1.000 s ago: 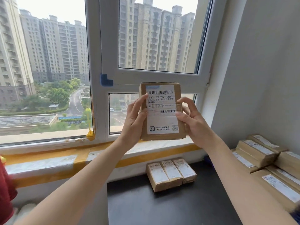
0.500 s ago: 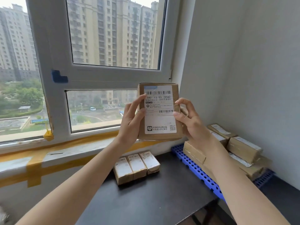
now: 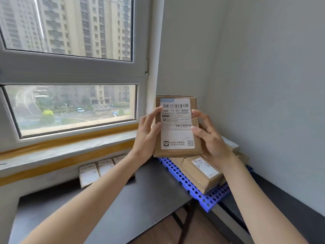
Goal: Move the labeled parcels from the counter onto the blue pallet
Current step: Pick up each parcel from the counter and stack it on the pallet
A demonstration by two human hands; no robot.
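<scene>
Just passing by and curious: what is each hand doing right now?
Left hand: fingers gripping the brown cardboard parcel with the white label.
Right hand: gripping the same parcel's other side.

Labeled parcel (image 3: pixel 177 136) between both hands (image 3: pixel 179 136)

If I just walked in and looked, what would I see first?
First you'd see the brown cardboard parcel with a big white barcode label, held upright in mid-air by the left hand and right hand. Below it, to the right, a blue pallet with holes carries more parcels, and tall apartment buildings fill the window on the left.
</scene>
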